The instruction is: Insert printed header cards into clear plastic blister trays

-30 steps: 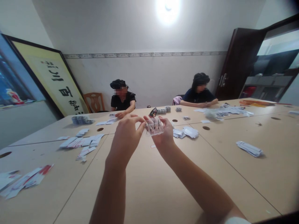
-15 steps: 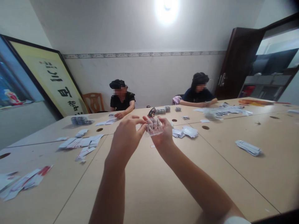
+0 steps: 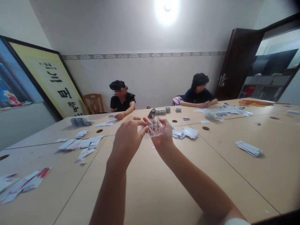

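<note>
In front of me, above the table, I hold a small clear plastic case (image 3: 154, 128) divided into compartments, with dark little items inside that are too small to name. My right hand (image 3: 167, 132) supports it from below and along its right side. The fingers of my left hand (image 3: 128, 132) pinch its left edge. A dark printed piece (image 3: 152, 113) sticks up behind the case near my fingertips; whether it is attached to the case I cannot tell.
White packets lie in piles to the left (image 3: 81, 143), just beyond my right hand (image 3: 190, 132) and at the right (image 3: 248, 148). Stacked cases (image 3: 81, 121) stand at the far left. Two co-workers (image 3: 122, 100) sit across the table (image 3: 150, 187), which has round cable holes.
My hands and the case stay almost in place. The view has shifted very slightly. The co-worker on the right has lowered a hand a little.
</note>
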`<state>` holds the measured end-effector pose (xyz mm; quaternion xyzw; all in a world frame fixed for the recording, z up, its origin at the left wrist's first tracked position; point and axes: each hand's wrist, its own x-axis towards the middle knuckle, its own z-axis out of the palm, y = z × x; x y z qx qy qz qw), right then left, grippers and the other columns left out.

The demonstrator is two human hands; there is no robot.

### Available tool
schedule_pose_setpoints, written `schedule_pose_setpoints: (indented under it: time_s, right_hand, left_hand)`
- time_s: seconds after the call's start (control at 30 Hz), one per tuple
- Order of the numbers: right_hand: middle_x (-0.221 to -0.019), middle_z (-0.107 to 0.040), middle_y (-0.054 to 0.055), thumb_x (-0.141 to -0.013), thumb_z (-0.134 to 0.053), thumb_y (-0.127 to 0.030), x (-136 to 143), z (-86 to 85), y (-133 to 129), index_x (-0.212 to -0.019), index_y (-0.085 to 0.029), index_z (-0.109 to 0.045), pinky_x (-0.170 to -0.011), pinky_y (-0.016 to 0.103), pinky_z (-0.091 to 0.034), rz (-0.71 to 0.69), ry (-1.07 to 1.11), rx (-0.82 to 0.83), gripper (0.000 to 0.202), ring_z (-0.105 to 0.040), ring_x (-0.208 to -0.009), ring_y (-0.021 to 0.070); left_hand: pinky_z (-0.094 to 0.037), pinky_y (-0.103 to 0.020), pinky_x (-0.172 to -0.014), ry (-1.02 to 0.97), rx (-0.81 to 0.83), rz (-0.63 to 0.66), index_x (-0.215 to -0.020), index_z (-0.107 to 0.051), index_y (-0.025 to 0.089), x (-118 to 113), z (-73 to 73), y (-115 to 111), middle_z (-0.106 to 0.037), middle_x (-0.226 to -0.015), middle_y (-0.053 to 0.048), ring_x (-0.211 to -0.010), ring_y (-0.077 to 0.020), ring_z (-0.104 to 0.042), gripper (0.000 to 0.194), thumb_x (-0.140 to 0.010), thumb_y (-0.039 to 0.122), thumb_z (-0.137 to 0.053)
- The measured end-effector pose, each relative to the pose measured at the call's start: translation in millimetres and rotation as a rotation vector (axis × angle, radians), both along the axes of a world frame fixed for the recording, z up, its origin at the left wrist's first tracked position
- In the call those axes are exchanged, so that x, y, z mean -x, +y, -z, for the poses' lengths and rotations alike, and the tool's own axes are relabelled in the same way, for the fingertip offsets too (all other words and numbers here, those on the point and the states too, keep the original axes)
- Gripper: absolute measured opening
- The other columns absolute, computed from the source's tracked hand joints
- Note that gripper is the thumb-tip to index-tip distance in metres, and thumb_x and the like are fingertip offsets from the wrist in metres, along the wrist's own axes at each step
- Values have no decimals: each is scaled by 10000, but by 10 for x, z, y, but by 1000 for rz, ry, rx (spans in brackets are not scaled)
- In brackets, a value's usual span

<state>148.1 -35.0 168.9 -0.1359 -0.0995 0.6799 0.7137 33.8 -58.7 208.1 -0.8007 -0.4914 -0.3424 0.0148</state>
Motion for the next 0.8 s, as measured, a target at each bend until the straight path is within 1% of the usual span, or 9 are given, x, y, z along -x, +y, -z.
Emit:
schedule_pose_setpoints:
  time_s: [0.13,0.4,0.63,0.8]
  right_hand:
    - [-812,-744,103,-805,-457,-208,7,-2,-8,-867,-170,-576,-609,270,-564,36,12,4,140,-741,-792,207]
    - [-770,-745,131,-832,-423,-232,14,-47,-42,-920,-126,-599,-638,277,-580,3,4,28,223,-725,-711,196]
    - [-739,-715,64,-779,-458,-215,41,-25,-26,-903,-197,-541,-652,286,-587,41,21,33,151,-724,-689,189]
    - [-711,-693,41,-791,-443,-202,49,-26,-20,-835,-220,-486,-661,301,-599,40,36,23,64,-727,-684,187]
  left_hand:
    - [-497,-509,-1017,-5,-4,12,-924,-796,234,-11,-9,-20,-728,-1168,-54,-1105,-292,-665,129,-881,259,-676]
    - [-494,-481,-998,18,-2,-17,-920,-789,232,-43,-18,-28,-737,-1143,-42,-1060,-278,-678,112,-873,247,-688]
    - [-499,-442,-940,40,-9,-64,-869,-774,254,-71,-17,-27,-746,-1110,-25,-1084,-266,-661,84,-865,235,-691]
    - [-496,-428,-924,27,-9,-80,-881,-764,272,-84,-5,-16,-760,-1066,-4,-1089,-265,-661,88,-857,231,-690]
